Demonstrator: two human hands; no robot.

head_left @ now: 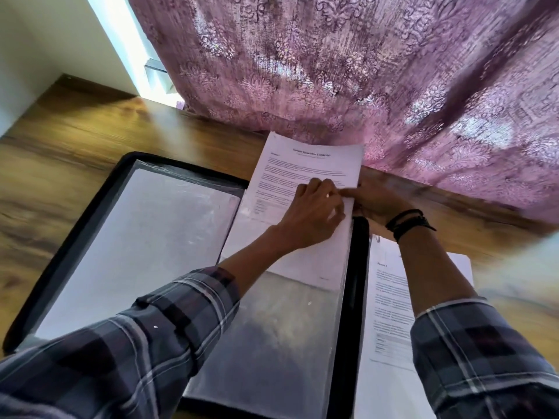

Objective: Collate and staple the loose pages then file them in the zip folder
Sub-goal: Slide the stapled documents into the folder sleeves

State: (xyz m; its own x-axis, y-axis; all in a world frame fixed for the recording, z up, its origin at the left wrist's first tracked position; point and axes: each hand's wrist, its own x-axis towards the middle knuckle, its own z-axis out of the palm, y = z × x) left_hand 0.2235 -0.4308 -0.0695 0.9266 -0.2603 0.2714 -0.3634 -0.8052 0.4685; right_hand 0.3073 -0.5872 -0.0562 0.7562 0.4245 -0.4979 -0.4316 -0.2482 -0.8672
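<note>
Purple patterned curtain (363, 71) drapes over the far edge of the wooden table (75, 131), right behind the work. Another white printed sheet (384, 297) lies right of the open black zip folder (360, 267). The white printed stack of pages (308, 164) sits partly in the folder's right clear sleeve (272, 328), long axis and heading pointing toward the curtain. Right hand (378, 204) pinches its right edge; left hand (314, 213) lies on top with bent fingers, grip unclear.

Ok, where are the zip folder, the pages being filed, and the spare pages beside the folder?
zip folder (360, 282): head view, black zip edge on its right side.
pages being filed (308, 164): head view, printed upper part of the top sheet.
spare pages (384, 313): head view, printed text in the middle of the sheet.
</note>
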